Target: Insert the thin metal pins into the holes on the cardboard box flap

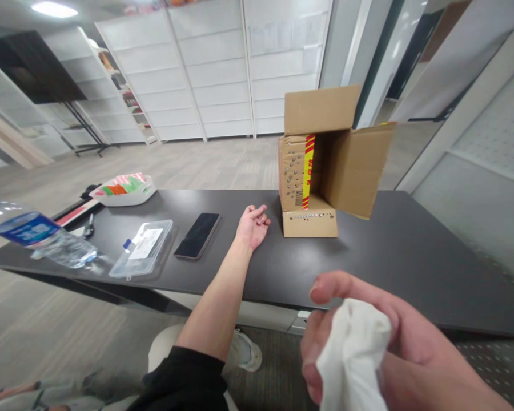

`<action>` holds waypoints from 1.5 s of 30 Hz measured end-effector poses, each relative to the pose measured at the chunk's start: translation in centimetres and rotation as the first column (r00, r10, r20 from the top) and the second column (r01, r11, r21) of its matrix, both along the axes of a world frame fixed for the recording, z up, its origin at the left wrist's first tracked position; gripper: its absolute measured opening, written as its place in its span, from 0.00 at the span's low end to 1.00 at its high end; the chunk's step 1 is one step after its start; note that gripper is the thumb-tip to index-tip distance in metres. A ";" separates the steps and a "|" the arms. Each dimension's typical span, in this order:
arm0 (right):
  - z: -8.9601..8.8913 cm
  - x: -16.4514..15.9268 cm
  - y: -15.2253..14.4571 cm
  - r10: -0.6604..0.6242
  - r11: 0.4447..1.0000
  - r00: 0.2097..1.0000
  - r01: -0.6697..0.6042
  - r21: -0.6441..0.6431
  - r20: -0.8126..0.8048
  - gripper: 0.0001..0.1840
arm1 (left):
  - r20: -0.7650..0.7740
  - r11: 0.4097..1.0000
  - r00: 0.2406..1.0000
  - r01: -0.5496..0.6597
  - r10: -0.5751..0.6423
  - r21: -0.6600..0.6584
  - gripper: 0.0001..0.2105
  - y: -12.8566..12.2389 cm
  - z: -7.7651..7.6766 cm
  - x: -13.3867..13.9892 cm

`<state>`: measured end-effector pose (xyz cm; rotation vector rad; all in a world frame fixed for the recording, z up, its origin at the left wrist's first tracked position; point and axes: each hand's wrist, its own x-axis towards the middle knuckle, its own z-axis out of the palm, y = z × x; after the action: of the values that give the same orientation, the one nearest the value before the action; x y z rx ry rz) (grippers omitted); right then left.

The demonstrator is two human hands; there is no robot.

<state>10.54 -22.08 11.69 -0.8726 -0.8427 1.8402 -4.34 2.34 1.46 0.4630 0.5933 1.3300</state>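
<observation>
My left hand (253, 227) rests palm up on the dark table, its fingers loosely bent and apart, with nothing in it. Just to its right stands an open cardboard box (294, 171), tipped so its mouth and flaps face right and toward me. Close to the camera, my right hand (411, 337) curls around a crumpled white tissue (355, 354), in front of the table's near edge. Part of the right fingers is hidden behind the tissue. A dark phone (197, 236) lies to the left of my left hand.
On the table's left are a clear plastic case (143, 249), a tilted water bottle (38, 231), a black marker (89, 226) and a white basket (124, 197) with colourful packets. The dark table (394, 257) ends at a glass partition on the right.
</observation>
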 end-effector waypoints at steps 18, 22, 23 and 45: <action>-1.1 -1.5 1.9 -0.206 0.970 0.978 0.200 0.140 0.025 0.17 | 0.018 0.999 1.000 0.020 -0.020 0.032 0.18 0.1 -0.2 -0.1; -1.3 -1.6 2.1 -0.207 0.968 0.977 0.197 0.157 0.051 0.15 | 0.021 0.999 1.000 0.015 -0.016 0.033 0.17 0.2 -0.2 -0.1; -1.4 -1.6 2.1 -0.207 0.969 0.977 0.196 0.153 0.057 0.14 | 0.023 0.999 1.000 0.016 -0.017 0.033 0.17 0.2 -0.2 -0.1; -2.5 -1.5 1.6 -0.224 0.968 0.965 0.203 0.147 0.139 0.22 | 0.007 0.999 1.000 0.014 -0.014 0.034 0.18 0.1 -0.3 -0.1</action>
<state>9.02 -20.52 9.14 -0.9906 -0.9172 1.5272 -4.45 2.45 1.18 0.4883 0.5611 1.3294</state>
